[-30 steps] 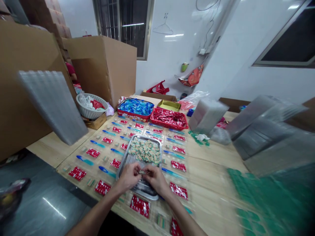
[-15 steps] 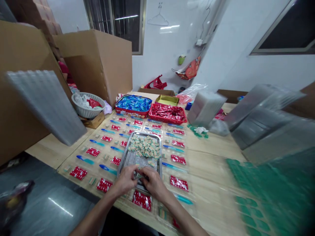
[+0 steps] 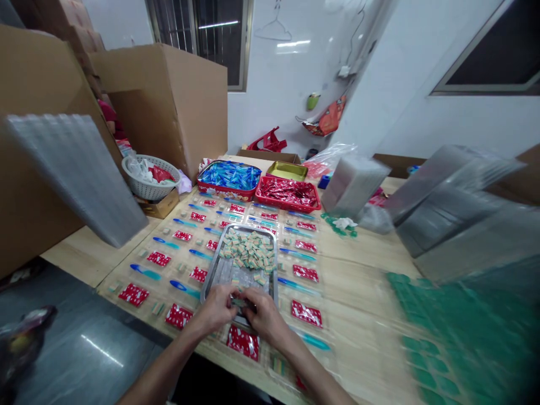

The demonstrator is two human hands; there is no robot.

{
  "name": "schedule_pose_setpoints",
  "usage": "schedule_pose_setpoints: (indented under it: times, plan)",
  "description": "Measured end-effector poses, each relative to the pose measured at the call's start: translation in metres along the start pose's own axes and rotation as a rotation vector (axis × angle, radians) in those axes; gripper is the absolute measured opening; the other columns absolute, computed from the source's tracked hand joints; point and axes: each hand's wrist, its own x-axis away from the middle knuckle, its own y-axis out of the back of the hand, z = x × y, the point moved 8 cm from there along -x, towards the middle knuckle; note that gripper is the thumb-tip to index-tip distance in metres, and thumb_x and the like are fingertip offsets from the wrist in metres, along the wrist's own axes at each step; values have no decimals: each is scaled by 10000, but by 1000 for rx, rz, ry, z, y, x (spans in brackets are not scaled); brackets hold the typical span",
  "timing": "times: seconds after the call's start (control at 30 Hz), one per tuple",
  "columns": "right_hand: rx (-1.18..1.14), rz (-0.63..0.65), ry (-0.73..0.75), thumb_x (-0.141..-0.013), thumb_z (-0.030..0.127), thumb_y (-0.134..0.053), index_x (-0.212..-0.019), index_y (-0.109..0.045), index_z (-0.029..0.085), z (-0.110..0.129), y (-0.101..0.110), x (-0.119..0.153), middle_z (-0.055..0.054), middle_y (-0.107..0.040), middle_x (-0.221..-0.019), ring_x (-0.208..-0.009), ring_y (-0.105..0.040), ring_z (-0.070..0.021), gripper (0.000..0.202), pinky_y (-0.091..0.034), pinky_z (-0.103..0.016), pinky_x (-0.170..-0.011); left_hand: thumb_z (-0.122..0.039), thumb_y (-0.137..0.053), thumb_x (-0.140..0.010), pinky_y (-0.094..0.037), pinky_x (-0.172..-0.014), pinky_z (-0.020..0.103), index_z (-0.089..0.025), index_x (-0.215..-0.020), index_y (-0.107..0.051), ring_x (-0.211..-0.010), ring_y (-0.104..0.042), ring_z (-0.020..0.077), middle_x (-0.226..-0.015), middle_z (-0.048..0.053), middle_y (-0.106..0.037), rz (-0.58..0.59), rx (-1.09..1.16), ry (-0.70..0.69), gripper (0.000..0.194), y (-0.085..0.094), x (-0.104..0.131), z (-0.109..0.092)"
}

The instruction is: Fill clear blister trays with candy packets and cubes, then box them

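The left hand [image 3: 217, 308] and right hand [image 3: 265, 316] pinch a small striped piece [image 3: 238, 302] together over the near end of a metal tray [image 3: 219, 277] heaped with striped pieces [image 3: 248, 251]. Beyond, a red tin [image 3: 228, 193] holds blue plastic items [image 3: 230, 174]; a red tray [image 3: 287, 205], shiny red packets [image 3: 289, 191].

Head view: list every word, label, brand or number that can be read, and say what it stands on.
No text can be read.
Red tin: pale marks on its side, too blurred to read.
Red packets: white marks, too small to read.
Small pieces in the metal tray: no lettering visible.
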Motion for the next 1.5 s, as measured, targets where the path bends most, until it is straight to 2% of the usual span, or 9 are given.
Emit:
schedule_pose_setpoints:
  times: [0.23,0.4,0.53,0.63,0.8,0.97,1.23,1.37,1.5]
  plan:
    - [-43,-3,-90,-679,17,-580,-880,-664,198,-2,1,0,-25,-660,-843,-809,-587,-181,283,-432,-280,-725,-59,-550,-578,-314,-555,221,-158,-790,-669,-553,-474,113,-588,-46,-522,3,-6,22,262,-1,0,-1]
    - [-37,-15,-110,-656,19,-588,-865,-648,189,0,3,2,-5,-612,-764,-711,-554,-152,276,-409,-250,-646,-73,-552,-596,-303,-548,222,-153,-791,-668,-557,-482,118,-584,-38,-531,-6,-14,20,240,-2,0,0]
    - [-77,-52,-111,-648,19,-568,-804,-608,189,1,6,2,-12,-600,-793,-749,-564,-157,234,-429,-248,-661,-76,-537,-610,-309,-556,224,-157,-807,-675,-596,-501,126,-645,-16,-578,6,-3,-20,254,-4,1,-5]
    - [-33,-81,-123,-635,16,-561,-786,-590,189,-1,9,3,-13,-591,-796,-748,-554,-158,231,-418,-250,-658,-73,-526,-616,-307,-566,226,-162,-748,-661,-608,-498,127,-635,-17,-571,-36,-26,2,209,-1,0,-3]
    - [36,-60,-189,-637,22,-545,-750,-593,192,-12,4,3,17,-564,-665,-625,-507,-139,210,-364,-239,-583,-88,-534,-622,-318,-560,222,-173,-758,-647,-563,-479,116,-586,-40,-536,-57,-20,28,196,0,0,1]
    - [3,-85,-162,-633,-7,-497,-790,-593,185,-10,3,1,2,-570,-722,-683,-544,-151,266,-397,-243,-622,-78,-531,-605,-321,-545,212,-171,-819,-647,-551,-486,113,-567,-51,-521,-37,7,28,260,0,0,1]
    - [85,-49,-121,-696,6,-483,-706,-584,183,-7,7,0,-10,-580,-717,-705,-544,-155,204,-397,-256,-656,-78,-527,-592,-317,-531,213,-169,-750,-633,-546,-473,112,-560,-45,-507,-46,24,46,211,1,-2,0]
    - [3,-79,-95,-681,4,-484,-715,-569,189,-5,6,-2,-6,-580,-725,-711,-550,-155,207,-411,-253,-659,-86,-542,-583,-320,-532,212,-173,-806,-628,-553,-490,116,-567,-55,-501,-26,55,27,255,-3,-2,-2]
    - [-87,-139,-28,-707,15,-460,-726,-558,195,0,8,-2,-24,-583,-784,-773,-560,-159,206,-431,-251,-687,-69,-531,-571,-305,-536,216,-164,-779,-629,-551,-480,109,-571,-55,-490,-32,43,6,248,-4,-3,-3]
